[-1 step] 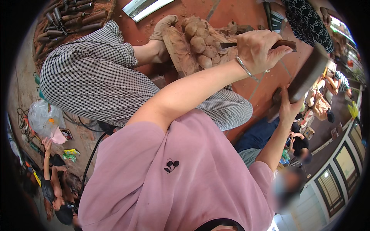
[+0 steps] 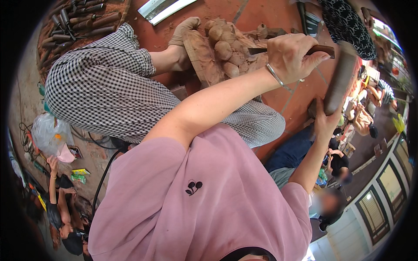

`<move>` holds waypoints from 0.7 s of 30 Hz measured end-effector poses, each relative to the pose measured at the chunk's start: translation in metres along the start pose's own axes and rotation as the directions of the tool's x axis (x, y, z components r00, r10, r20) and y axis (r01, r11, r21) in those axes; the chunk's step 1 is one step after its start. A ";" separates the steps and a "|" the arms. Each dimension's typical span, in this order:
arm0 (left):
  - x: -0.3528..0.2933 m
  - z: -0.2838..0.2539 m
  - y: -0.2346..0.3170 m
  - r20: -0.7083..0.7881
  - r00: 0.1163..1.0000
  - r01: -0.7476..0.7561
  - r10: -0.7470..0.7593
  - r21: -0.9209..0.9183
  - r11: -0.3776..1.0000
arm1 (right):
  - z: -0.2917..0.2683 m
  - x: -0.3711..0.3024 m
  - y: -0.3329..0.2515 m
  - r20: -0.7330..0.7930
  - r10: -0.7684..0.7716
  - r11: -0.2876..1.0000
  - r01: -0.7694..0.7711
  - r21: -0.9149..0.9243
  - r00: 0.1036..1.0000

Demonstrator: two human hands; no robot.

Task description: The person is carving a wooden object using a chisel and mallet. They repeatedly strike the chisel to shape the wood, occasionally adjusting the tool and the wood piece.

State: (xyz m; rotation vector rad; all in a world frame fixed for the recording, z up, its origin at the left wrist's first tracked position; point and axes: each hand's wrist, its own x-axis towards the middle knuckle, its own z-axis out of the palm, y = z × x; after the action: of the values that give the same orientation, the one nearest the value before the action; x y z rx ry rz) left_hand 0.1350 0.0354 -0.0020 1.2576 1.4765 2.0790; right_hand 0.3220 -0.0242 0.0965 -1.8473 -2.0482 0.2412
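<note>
My left hand [image 2: 291,54], with a silver bracelet at its wrist, is closed around a chisel [image 2: 325,51]. The chisel's dark wooden handle sticks out to the right of the fist, and its metal blade points left at a brown wood carving [image 2: 224,50] covered in rounded, fruit-like knobs. Whether the blade's tip touches the wood, I cannot tell. At the right, my right hand [image 2: 326,122] grips the lower part of a thick, dark wooden mallet [image 2: 338,85]. The mallet's upper end is at the chisel's butt end, touching or almost touching it.
My socked foot [image 2: 185,30] rests against the carving's left side. Many wood-handled tools [image 2: 80,21] lie in a pile at the upper left. A shiny metal strip [image 2: 165,8] is on the red tiled floor [image 2: 283,13]. Other people sit at the right and lower left.
The mallet has swung left and up, from apart on the right to the chisel's butt end. My left hand, the chisel and the carving have stayed in place.
</note>
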 end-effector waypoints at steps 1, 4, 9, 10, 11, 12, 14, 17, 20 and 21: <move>-0.001 0.001 -0.002 -0.005 1.000 -0.003 0.003 -0.005 1.000 | -0.001 0.003 -0.005 -0.001 -0.118 0.983 0.116 -0.141 0.993; -0.002 0.003 -0.001 -0.009 1.000 -0.005 0.005 -0.015 1.000 | -0.005 -0.003 0.013 0.013 0.145 0.974 -0.146 0.174 0.989; -0.002 -0.002 -0.001 0.007 1.000 -0.007 0.007 0.012 1.000 | -0.001 0.002 -0.010 0.004 -0.202 0.956 0.198 -0.218 0.979; -0.003 -0.003 -0.003 0.013 1.000 -0.004 0.004 0.014 1.000 | -0.002 0.002 -0.014 0.008 -0.116 0.985 0.116 -0.127 0.993; -0.004 -0.004 -0.005 0.020 1.000 -0.001 0.000 0.016 1.000 | 0.000 0.001 -0.007 -0.012 -0.014 1.000 0.015 0.009 1.000; -0.003 -0.006 -0.005 0.030 1.000 0.007 -0.007 0.012 1.000 | 0.002 -0.002 0.001 -0.017 0.090 0.986 -0.087 0.143 0.996; -0.002 -0.010 -0.001 0.050 0.999 0.022 -0.022 0.006 1.000 | 0.005 -0.006 0.004 -0.011 0.217 0.903 -0.196 0.381 0.976; -0.002 -0.010 0.005 0.068 0.997 -0.033 0.037 -0.051 0.998 | 0.002 -0.005 0.007 -0.050 0.173 0.930 -0.146 0.337 0.984; -0.005 -0.007 0.004 0.126 0.991 -0.029 0.031 -0.015 0.999 | 0.002 -0.003 0.001 -0.030 0.206 0.909 -0.180 0.376 0.978; -0.005 -0.006 0.004 0.128 0.991 -0.029 0.030 -0.007 1.000 | 0.001 -0.003 0.002 -0.032 0.196 0.907 -0.169 0.386 0.980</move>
State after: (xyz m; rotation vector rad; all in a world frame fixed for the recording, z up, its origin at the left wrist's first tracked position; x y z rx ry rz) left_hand 0.1340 0.0261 -0.0013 1.3912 1.4044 1.9779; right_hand 0.3238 -0.0266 0.0946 -1.7686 -1.6377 0.5751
